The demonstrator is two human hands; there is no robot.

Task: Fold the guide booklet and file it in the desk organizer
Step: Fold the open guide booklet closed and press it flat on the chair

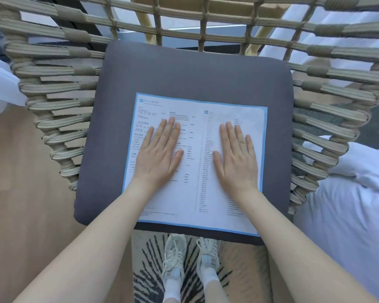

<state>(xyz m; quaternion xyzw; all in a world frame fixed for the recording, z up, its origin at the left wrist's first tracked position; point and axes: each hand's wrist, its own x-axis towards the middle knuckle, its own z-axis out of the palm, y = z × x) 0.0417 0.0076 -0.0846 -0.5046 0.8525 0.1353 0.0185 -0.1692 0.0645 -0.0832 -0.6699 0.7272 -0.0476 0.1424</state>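
Observation:
The guide booklet (195, 193) lies unfolded and flat on a dark grey seat cushion (195, 73); it is a white sheet with a blue border and columns of printed text. My left hand (160, 154) rests palm down on its left half, fingers spread. My right hand (236, 156) lies flat on its right half in the same way. Neither hand grips anything. No desk organizer is in view.
The cushion sits in a woven rope chair (59, 101) whose sides and back rise around it. White bedding (354, 204) lies to the right. A curtain edge (0, 84) hangs at the left. My white sneakers (190, 259) stand on a patterned rug below the seat.

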